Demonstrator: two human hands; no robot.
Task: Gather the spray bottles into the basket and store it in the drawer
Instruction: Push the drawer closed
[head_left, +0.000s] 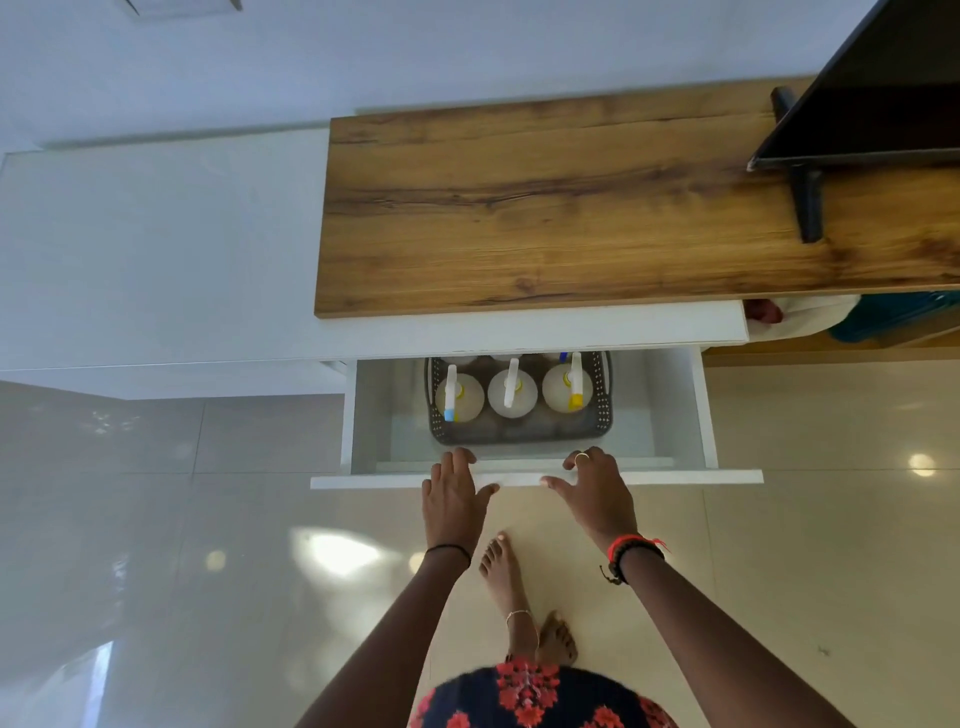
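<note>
A dark grey perforated basket (519, 434) sits inside the pulled-out white drawer (675, 475). Three spray bottles stand upright in its front row: one with a blue-tipped nozzle (460, 397), a white one (512, 392) and one with a yellow nozzle (569, 387). More bottle tops show behind them, half hidden under the cabinet's edge. My left hand (454, 493) and my right hand (595, 488) rest on the drawer's front panel with fingers spread, holding nothing.
A wooden top (545, 208) covers the cabinet, with a black screen (883, 93) on its stand at the right. A glossy white cabinet (156, 249) adjoins on the left. My bare feet stand on the shiny tiled floor (805, 571).
</note>
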